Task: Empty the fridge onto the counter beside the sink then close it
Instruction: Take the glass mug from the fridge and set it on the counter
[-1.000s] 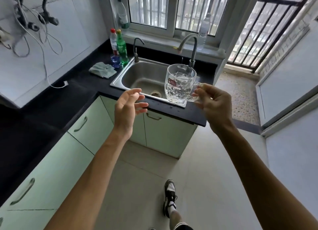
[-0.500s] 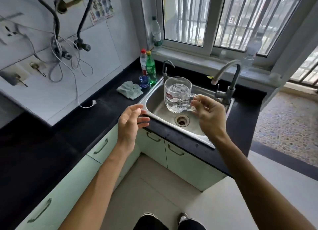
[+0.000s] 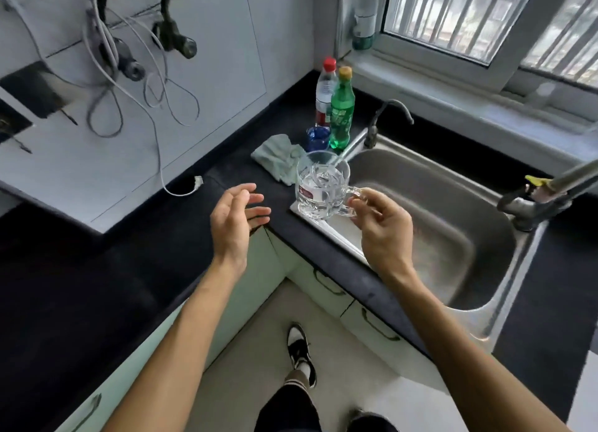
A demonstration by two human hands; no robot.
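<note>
- Pinching the handle, the right hand [image 3: 385, 234] holds the glass mug [image 3: 320, 189] upright over the near left corner of the sink [image 3: 453, 237]; the left hand [image 3: 234, 221] hangs slack and empty to its left.
- Water inside: best kept level, then lowered onto the black counter [image 3: 181, 237] just left of the grip.
- Beyond the grip lie a cloth [image 3: 276, 158] and a green bottle [image 3: 341, 114]; a window [image 3: 453, 11] stands farther back.

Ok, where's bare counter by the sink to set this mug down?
Bare counter lies between the cloth, the cable end and the sink rim, just left of the mug; more runs along the wall leftwards. Crowded: the corner behind the cloth, with blue cup, green bottle and red-capped bottle.
</note>
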